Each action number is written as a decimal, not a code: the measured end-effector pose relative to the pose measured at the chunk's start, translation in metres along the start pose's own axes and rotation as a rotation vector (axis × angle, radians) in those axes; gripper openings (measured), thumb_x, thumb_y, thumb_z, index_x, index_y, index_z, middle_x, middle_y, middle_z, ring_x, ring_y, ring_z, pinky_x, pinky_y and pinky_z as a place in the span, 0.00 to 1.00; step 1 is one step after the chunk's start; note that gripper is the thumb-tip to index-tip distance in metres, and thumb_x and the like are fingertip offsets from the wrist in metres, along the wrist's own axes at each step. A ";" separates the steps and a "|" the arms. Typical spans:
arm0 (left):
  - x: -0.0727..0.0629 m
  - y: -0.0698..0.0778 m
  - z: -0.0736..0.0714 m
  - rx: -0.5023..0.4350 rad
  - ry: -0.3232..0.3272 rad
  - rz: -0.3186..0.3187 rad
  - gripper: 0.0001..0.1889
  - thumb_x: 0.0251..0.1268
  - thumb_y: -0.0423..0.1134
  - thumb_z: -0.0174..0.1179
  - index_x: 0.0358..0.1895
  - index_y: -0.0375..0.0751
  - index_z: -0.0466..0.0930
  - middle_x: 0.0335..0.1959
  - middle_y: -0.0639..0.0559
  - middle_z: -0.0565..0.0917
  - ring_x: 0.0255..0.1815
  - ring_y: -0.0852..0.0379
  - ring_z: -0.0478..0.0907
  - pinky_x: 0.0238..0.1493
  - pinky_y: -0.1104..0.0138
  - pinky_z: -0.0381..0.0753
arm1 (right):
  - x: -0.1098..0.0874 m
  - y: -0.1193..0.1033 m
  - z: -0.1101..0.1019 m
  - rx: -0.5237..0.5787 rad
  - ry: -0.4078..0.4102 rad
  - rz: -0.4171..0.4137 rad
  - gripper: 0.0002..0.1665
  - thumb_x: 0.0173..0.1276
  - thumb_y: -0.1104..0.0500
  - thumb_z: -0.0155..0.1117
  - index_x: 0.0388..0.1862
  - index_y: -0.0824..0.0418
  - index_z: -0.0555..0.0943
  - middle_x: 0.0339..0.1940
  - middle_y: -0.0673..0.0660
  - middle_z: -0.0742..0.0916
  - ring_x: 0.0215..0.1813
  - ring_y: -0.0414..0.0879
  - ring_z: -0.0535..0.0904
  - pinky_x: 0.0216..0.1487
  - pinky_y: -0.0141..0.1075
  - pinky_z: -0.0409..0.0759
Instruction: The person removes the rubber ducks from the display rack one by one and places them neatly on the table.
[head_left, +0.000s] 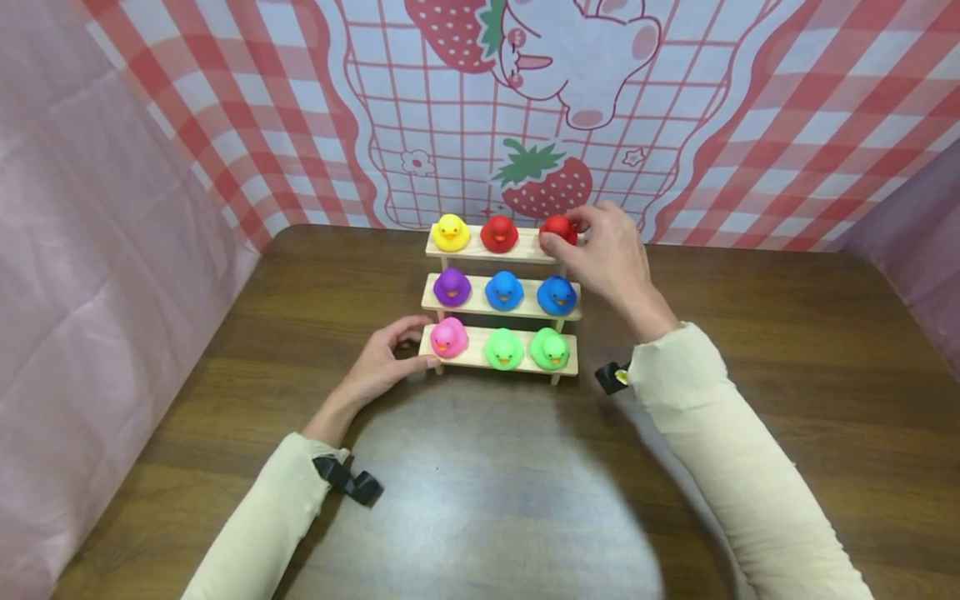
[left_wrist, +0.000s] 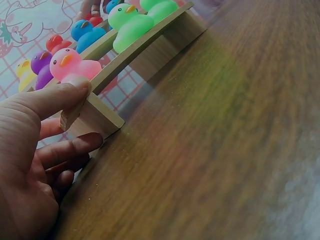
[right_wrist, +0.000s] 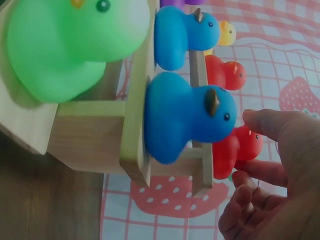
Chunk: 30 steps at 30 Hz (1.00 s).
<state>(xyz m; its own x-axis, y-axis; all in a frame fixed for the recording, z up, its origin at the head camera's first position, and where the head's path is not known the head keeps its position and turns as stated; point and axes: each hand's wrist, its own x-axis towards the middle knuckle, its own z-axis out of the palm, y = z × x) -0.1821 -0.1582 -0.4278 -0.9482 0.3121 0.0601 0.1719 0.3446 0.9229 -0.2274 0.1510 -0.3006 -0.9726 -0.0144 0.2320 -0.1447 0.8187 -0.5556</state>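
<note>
A three-tier wooden display stand [head_left: 525,312] carries several rubber ducks. My right hand [head_left: 611,257] is at the right end of the top tier, thumb and fingers around a red duck [right_wrist: 237,150]. My left hand [left_wrist: 30,145] grips the left end of the bottom tier, its thumb on the board's edge beside a pink duck [left_wrist: 72,66] and its fingers below. A yellow duck [head_left: 450,233] and another red duck [head_left: 498,235] share the top tier. On the middle tier sit a purple duck [head_left: 452,287] and two blue ducks [head_left: 503,291]. Two green ducks [head_left: 504,349] stand beside the pink one.
The stand rests on a brown wooden table [head_left: 465,492], near its back edge. Behind it hangs a red-and-white checked cloth [head_left: 285,108] printed with strawberries. A pink curtain [head_left: 82,250] borders the left side. Black wrist mounts [head_left: 348,481] stick out from the sleeves.
</note>
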 end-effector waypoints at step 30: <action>0.000 0.001 0.000 0.014 0.004 0.021 0.32 0.53 0.32 0.71 0.65 0.32 0.73 0.49 0.32 0.86 0.49 0.53 0.78 0.57 0.62 0.71 | -0.026 0.058 -0.047 0.014 0.158 -0.060 0.27 0.67 0.48 0.66 0.54 0.69 0.83 0.47 0.67 0.85 0.46 0.59 0.79 0.44 0.44 0.71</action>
<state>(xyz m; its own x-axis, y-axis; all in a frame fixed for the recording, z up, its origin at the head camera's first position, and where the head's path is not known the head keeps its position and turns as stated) -0.1818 -0.1581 -0.4265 -0.9452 0.3163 0.0811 0.1959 0.3504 0.9159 -0.2021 0.2259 -0.3009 -0.9218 0.0283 0.3866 -0.2048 0.8112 -0.5477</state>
